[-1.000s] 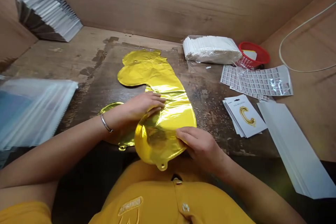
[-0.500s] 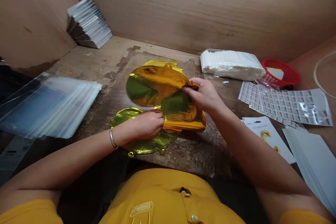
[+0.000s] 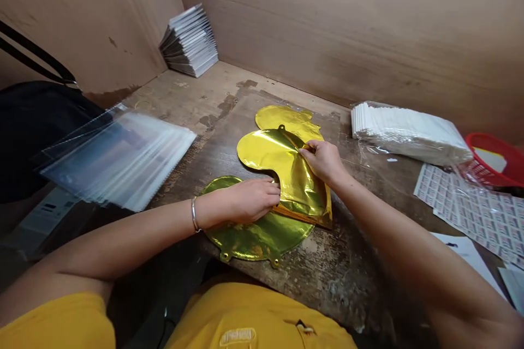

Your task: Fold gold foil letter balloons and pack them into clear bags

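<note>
A flat gold foil balloon lies folded over on the worn wooden table. My right hand pinches the folded-over part near its middle. My left hand, with a metal bangle on the wrist, is closed and presses down on the fold's left edge. Under the fold lies a round gold foil piece near the table's front edge. Another gold lobe shows behind.
A stack of clear plastic sleeves lies at the left. A pile of silver-white packets sits in the far corner. A bundle of white straws, a red basket, sticker sheets and printed cards are at the right.
My right hand lifted the balloon's near end, carried it away from me and laid it flat on the rest. My left hand stayed at the fold. The camera has swung left.
</note>
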Available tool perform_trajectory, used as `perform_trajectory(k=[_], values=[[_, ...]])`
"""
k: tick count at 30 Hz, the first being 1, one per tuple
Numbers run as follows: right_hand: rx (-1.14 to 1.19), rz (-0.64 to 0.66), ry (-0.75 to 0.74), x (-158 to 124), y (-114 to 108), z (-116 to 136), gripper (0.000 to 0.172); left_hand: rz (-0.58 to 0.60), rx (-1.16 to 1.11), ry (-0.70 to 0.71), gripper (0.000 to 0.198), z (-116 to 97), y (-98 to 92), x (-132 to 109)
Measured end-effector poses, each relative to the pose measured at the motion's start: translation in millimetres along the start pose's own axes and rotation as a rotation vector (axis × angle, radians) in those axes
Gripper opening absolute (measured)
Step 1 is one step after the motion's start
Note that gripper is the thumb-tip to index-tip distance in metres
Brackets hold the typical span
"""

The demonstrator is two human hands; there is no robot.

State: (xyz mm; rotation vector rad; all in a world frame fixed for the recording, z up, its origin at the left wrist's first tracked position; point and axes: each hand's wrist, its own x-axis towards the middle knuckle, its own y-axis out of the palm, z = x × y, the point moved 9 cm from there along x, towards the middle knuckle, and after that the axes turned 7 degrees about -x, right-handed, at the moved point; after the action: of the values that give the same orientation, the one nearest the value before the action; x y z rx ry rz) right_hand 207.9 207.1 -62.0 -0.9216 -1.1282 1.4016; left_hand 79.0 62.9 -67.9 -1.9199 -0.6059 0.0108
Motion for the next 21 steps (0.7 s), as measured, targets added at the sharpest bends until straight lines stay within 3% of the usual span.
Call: perform_trajectory(k=[4,6,12,16,18,21], values=[[-0.029,0.022,0.029,-1.8,9.9,-1.8,0.018,-0.227,0.035,-0.183,0.027,20.8,-25.4,-14.1],[-0.040,0.019,0.036,-2.4,11.8,-3.7,0.019,-0.261,0.110,-0.318,0.033,34.6,-32.2,-20.3],[-0.081,-0.016,0.016,-10.6,3.4,0.4,0.027,-0.007,0.192,-0.615,0.051,67.8,-14.2,-26.2],[-0.192,-0.186,-0.306,-52.9,-19.5,42.5,0.049,0.019,0.194,-0.634,0.053,69.5,-9.9,-25.6],[-0.226,-0.096,-0.477,-80.1,-8.3,61.2,0.048,0.034,0.193,-0.625,0.054,69.3,-8.3,-25.5],[-0.262,0.119,-0.538,-106.0,24.0,64.1,0.055,0.037,0.185,-0.612,0.054,70.9,-10.7,-27.3]])
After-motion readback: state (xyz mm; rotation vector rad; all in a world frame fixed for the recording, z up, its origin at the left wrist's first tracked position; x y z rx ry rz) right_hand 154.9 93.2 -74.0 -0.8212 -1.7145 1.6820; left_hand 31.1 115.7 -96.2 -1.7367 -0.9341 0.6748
